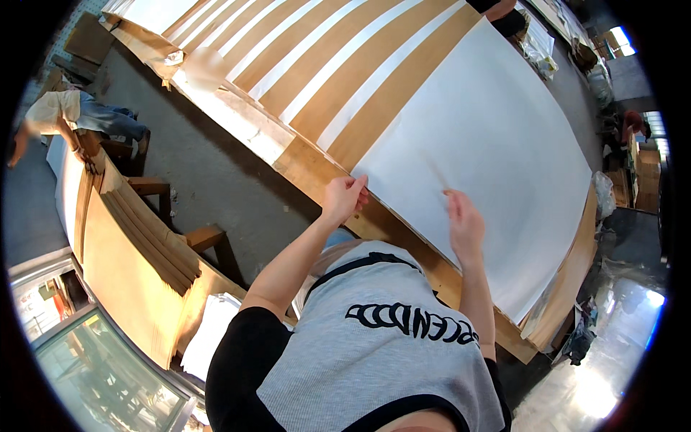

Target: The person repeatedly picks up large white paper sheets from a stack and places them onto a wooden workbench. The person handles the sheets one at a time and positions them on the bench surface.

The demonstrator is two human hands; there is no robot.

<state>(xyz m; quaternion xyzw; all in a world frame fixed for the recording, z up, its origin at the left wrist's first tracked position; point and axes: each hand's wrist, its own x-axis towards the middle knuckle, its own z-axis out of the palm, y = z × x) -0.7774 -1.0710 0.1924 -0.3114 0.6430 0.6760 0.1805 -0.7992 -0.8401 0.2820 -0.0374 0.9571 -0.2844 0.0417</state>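
A large white sheet (497, 165) lies on top of a fanned stack of brown and white sheets on the long table. At its near left corner my left hand (345, 199) is closed, fingertips pinched together right by the edge. Whether the corner is between those fingers is hard to make out. My right hand (467, 225) is over the near part of the white sheet, fingers closed. From its fingertips a thin, pale stick-like tool (436, 171) points away, smeared by motion. Its exact kind does not show.
Overlapping brown sheets (374, 122) fan out to the far left. The table's wooden edge (309, 169) runs close before me. On the left, a person (72, 111) bends over a stack of brown boards (137, 245). Another person's arm (498, 10) shows at the far side.
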